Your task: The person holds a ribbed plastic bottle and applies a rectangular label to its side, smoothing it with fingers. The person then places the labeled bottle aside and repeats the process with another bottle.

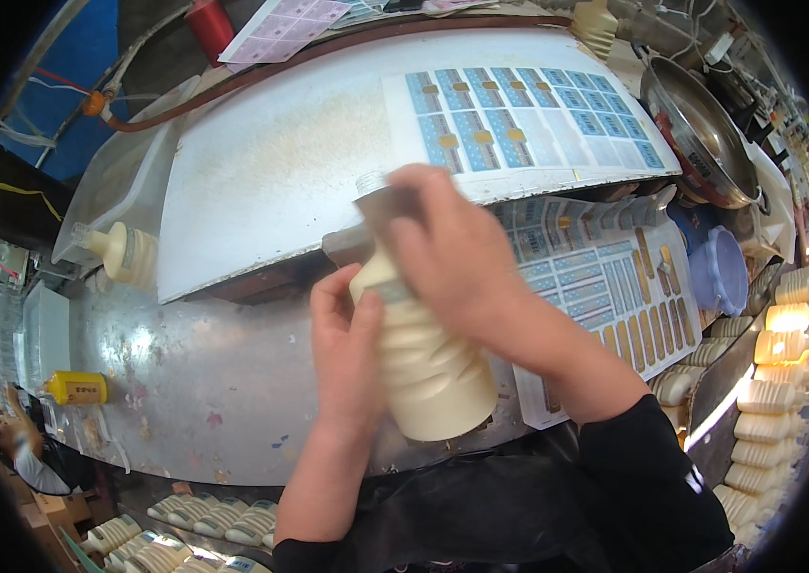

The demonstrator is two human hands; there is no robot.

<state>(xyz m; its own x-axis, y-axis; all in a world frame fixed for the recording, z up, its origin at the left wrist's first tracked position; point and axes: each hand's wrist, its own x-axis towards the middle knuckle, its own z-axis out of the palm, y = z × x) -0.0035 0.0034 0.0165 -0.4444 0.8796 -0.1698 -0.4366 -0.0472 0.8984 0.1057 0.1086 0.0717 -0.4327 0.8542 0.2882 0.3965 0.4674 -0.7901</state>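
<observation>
Although motion blurs it, right hand (452, 263): fingers bent in and gripping a greyish piece (378, 212) at the bottle's neck; whether this is film or cloth is hard to make out.
Left hand (345, 334): thumb and fingers wrapped around the bottle's shoulder, the far fingertips hidden.
Held bottle (441, 392): one, cream and ribbed, tilted in front of the person, base nearest the body, neck pointing away; partly covered by both hands.
Grey metal table (204, 392): below the hands, its near edge partly hidden by dark clothing.
White board (261, 153): one, beyond the hands, bearing one label sheet (538, 138) with eight gold-spotted blue labels, five above three; other labels are plain.
Lower printed sheets (605, 286): right of the hands, partly under the board and behind the right forearm; exact number unclear.
Left side: one cream bottle (132, 253) beside the board, one yellow container (78, 388).
Right side: one lilac basin (722, 270), one metal pan (701, 129).
Outer edges: rows of cream bottles (223, 516), cut off and uncountable; one other person (32, 439), small and indistinct.
</observation>
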